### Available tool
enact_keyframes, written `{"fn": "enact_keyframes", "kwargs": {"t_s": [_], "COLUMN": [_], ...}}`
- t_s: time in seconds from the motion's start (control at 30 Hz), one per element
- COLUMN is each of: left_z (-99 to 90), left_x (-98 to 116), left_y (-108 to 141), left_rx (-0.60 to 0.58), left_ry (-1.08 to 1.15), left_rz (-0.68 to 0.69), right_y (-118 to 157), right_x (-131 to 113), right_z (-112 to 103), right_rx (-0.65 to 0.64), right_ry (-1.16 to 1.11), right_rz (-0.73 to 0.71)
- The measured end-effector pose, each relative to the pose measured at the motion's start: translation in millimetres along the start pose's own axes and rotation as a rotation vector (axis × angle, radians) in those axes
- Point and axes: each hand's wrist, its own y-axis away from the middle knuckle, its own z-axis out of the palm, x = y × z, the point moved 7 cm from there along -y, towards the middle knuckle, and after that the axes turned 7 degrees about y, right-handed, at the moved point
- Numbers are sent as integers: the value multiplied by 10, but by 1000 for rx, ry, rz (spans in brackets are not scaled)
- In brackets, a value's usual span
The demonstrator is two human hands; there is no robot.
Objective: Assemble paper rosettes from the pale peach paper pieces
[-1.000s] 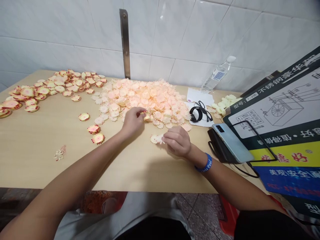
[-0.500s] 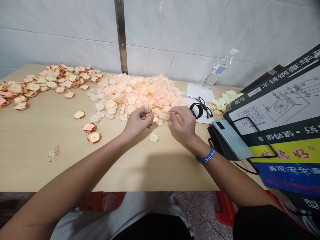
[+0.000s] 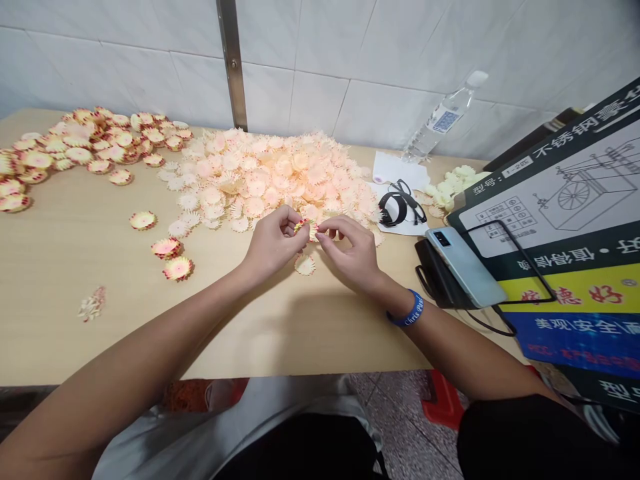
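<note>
Pinched in my left hand [image 3: 276, 241] is a small artificial flower [image 3: 313, 230], yellowish with red petal tips. My right hand [image 3: 351, 252] meets it from the other side, thumb and fingertips closed together at the flower's edge. Part of the flower is hidden behind the fingers. Just below the hands a single pale petal disc [image 3: 305, 265] lies on the table. Behind them spreads a large heap of pale pink petal discs [image 3: 280, 170]. Several layered flowers with red tips lie to the left, including one flower [image 3: 178, 269] near my left forearm.
A pile of red-tipped flowers [image 3: 83, 143] fills the table's back left. Toward the right are a water bottle [image 3: 437, 127], glasses [image 3: 413, 207], pale green petals [image 3: 455, 187], a phone [image 3: 467, 267] and a large printed box [image 3: 565, 233]. A tiled wall [image 3: 320, 53] borders the table [image 3: 250, 347].
My right hand has moved left, and its fingertips now meet the flower in my left hand. The camera view has shifted slightly. The loose discs and flowers stay where they lay.
</note>
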Motion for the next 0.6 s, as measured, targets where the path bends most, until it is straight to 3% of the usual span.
{"fn": "enact_keyframes", "kwargs": {"t_s": [0.2, 0.6], "left_z": [63, 138], "left_x": [-29, -62], "left_y": [-2, -11], "left_rx": [-86, -207], "left_ry": [73, 306], "left_rz": [-26, -99], "right_y": [13, 80], "right_x": [169, 356], "right_z": [62, 223], "right_rx": [-61, -179], "right_ry": [-238, -697], "right_rz": [264, 521]}}
